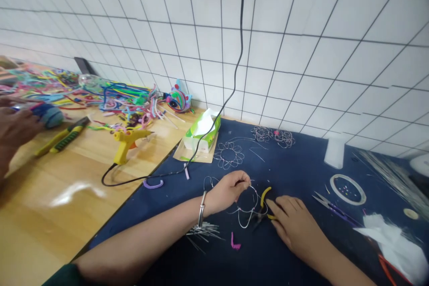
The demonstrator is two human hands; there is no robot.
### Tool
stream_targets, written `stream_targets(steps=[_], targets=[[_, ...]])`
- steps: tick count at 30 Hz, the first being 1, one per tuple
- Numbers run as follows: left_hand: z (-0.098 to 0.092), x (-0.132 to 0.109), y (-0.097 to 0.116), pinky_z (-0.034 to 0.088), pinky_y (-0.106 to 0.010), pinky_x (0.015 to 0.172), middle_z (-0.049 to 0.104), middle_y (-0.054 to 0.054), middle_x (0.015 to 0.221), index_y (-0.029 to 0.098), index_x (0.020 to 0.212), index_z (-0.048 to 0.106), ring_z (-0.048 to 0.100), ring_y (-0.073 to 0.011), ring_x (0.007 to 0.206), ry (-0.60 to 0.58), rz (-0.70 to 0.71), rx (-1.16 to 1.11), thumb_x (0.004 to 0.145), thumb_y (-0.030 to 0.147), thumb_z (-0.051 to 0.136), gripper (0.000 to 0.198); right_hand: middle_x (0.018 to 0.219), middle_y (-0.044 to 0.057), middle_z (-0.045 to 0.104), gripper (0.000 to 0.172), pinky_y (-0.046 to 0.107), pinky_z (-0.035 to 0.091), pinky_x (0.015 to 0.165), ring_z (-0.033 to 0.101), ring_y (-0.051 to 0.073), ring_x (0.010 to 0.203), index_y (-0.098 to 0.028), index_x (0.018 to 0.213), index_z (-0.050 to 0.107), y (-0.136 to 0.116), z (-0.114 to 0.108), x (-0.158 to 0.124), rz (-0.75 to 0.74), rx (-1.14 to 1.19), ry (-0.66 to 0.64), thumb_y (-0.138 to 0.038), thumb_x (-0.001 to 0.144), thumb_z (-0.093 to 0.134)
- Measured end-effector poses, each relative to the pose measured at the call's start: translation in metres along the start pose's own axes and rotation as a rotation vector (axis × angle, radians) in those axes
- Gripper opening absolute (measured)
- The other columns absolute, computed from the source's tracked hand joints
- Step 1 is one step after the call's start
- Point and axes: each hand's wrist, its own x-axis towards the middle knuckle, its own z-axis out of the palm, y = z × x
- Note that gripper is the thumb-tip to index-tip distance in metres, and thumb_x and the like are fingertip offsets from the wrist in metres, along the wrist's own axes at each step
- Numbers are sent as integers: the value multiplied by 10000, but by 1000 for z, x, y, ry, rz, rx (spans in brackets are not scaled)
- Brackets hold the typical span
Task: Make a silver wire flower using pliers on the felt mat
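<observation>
My left hand is closed in a pinch on a thin wire flower frame, a ring with petal-like loops and small pinkish beads at the joints. Beside it my right hand rests low over the dark mat, its fingers extended at yellow-handled pliers. The plier handles are spread, and the fingertips seem to touch them without wrapping round. Their dark jaws lie near the frame's lower right edge and are hard to make out. A finished-looking wire flower lies farther back.
Cut wire pieces lie under my left wrist. Purple-handled scissors, a white ring dish and white tissue are at right. A tissue pack, a yellow glue gun and its cable stand left. Another person's hand is far left.
</observation>
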Motion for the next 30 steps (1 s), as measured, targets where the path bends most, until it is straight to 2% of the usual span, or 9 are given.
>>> stream_targets(steps=[2,4,7,12,14,17,22,25,30], targets=[[-3,1,0,347,-185,472,389,50,609,162,798,478,381,-58,474,8,0,-2,847,281,421,141,1057,91,552,387,425,402,876,477,231,1028,-228,1189,507,3,0,5,-17,-10,14,-173,815,425],[-6,3,1,351,-185,478,398,44,622,160,793,480,389,-62,490,16,1,3,846,276,422,140,1182,110,500,385,441,379,914,415,261,1135,-214,1183,512,8,-3,11,-31,-19,43,-205,803,450],[-9,5,3,357,-182,499,417,33,635,157,792,492,402,-68,522,28,12,26,846,269,425,142,1375,92,352,519,454,354,954,279,281,1264,-234,1310,384,21,-12,23,-132,-2,-11,-314,805,477],[-12,7,5,351,-185,490,420,32,636,160,788,484,396,-73,519,28,-5,28,843,278,425,143,1427,65,283,618,500,349,933,255,286,1285,-296,1372,252,33,-23,39,-263,36,-138,-454,811,458],[-13,7,5,351,-187,489,425,30,642,159,795,489,405,-77,526,16,-10,27,835,276,434,135,1388,76,347,592,492,343,932,293,280,1261,-291,1353,292,30,-21,42,-283,31,-121,-440,808,470],[-14,6,6,357,-187,496,426,29,641,153,791,487,414,-79,539,0,-16,9,830,259,431,126,1189,108,509,506,452,355,907,409,269,1140,-231,1240,447,24,-12,47,-253,21,-40,-402,772,537],[-19,6,6,357,-187,507,415,39,612,152,796,479,405,-75,531,9,5,-22,833,255,428,121,857,92,537,187,372,409,732,488,215,848,-152,932,577,23,6,58,-179,-71,97,-255,813,476],[-22,8,3,359,-185,499,414,41,610,157,808,481,401,-74,525,3,1,-24,839,269,422,130,830,82,526,176,354,417,729,491,191,808,-146,919,567,27,12,61,-87,-39,178,-215,840,426],[-21,8,1,353,-182,503,438,30,641,157,824,498,416,-75,547,-18,-15,48,843,260,417,133,886,78,531,221,310,443,733,510,167,818,-166,1023,537,30,3,54,25,109,196,-258,878,398]])
